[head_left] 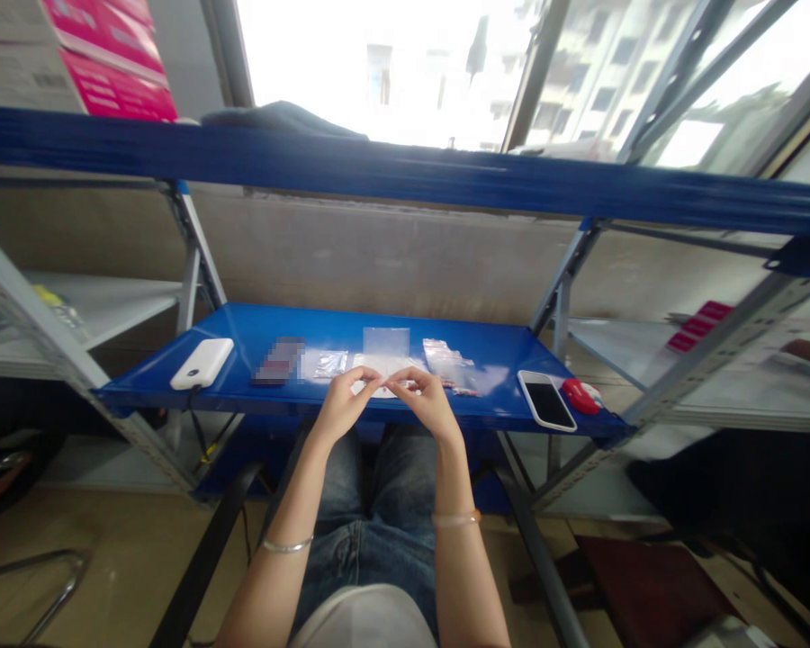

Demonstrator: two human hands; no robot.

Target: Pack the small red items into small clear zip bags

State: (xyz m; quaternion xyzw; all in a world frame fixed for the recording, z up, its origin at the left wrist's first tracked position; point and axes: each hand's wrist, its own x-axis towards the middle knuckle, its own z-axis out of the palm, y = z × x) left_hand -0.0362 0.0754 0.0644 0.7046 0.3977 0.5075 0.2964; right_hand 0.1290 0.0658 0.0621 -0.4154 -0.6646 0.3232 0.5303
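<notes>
My left hand [346,402] and my right hand [428,405] meet above the front of the blue shelf [492,346]. Both are closed in a pinch, fingertips nearly touching; whatever sits between them is too small to make out. Under the fingers lies something white [366,362], mostly hidden, with tiny reddish specks near it. Just behind it is a clear plastic rectangle [386,341]. Left of my hands rests a small clear bag [330,364]. To their right lie several clear bags [447,360], with small reddish pieces at their near end.
A white power bank [202,364] with a cable is at the shelf's left end, beside a blurred-out dark item [280,362]. A phone [546,400] and a red-and-white object [581,396] lie at the right. A blue beam [405,166] crosses above. Chair armrests [206,558] flank my legs.
</notes>
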